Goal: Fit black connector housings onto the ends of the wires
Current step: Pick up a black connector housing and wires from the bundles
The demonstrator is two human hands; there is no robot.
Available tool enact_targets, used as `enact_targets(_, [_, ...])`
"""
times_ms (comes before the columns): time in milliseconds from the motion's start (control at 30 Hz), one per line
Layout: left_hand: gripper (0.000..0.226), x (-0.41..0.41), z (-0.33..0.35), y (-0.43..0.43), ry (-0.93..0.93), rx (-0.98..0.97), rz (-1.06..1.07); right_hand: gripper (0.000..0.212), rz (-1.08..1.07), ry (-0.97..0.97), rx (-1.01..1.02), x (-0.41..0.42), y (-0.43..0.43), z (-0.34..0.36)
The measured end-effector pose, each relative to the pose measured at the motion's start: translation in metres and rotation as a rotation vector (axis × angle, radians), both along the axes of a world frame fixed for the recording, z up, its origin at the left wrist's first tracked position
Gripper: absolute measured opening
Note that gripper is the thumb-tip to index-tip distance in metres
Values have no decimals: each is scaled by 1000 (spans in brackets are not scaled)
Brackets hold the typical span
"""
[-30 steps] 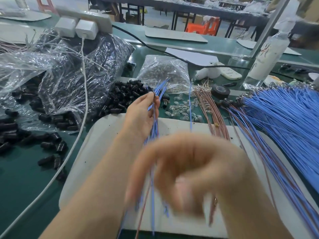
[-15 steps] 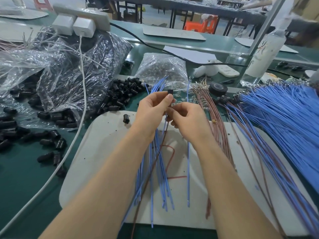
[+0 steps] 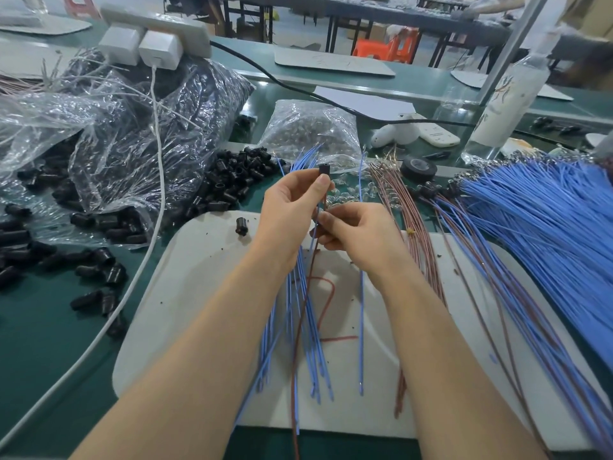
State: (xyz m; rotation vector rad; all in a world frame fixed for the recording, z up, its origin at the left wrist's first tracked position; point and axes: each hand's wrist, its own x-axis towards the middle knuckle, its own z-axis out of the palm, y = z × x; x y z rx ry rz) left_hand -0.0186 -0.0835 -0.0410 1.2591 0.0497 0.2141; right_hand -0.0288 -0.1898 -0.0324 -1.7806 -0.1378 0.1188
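My left hand pinches a small black connector housing between thumb and fingers and also holds a bunch of blue wires that hang down over the white mat. Just below it, my right hand grips a brown wire that runs up into the housing. A pile of loose black housings lies behind the mat to the left, and one single housing sits on the mat's far left corner.
Clear bags of black parts fill the left. A white cable crosses the green table. A bag of small clear parts, a tape roll, brown wires, a big blue wire bundle and a bottle lie right.
My right hand, blurred close to the camera a second ago, has moved forward under my left hand and taken the brown wire. My left hand now holds a black housing at its fingertips.
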Motion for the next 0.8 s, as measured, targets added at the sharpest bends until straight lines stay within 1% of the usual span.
enact_targets(133, [7,0,1,0,2,-68,19,21,48,31,-50,-2,-1,0])
enact_targets(300, [8,1,0,5,3,-71,28,20,116,8,-125,-4,1,5])
enact_targets(400, [6,1,1,6,-7,-5,59,20,180,41,-155,-6,-3,8])
enact_targets(500, [15,3,2,10,-58,88,148,21,228,82,-337,-7,-10,9])
enact_targets(533, [19,4,3,11,-79,119,168,20,205,82,-402,-5,-13,10])
enact_targets(600, [24,8,5,13,-115,176,183,19,89,39,-493,3,-20,13])
enact_targets(700, [26,16,10,13,-149,237,157,14,-151,-129,-685,24,-27,19])
enact_targets(733, [26,19,11,14,-158,263,151,15,-217,-172,-720,31,-26,20])
enact_targets(800, [27,25,11,14,-170,292,141,18,-274,-210,-725,43,-20,19])
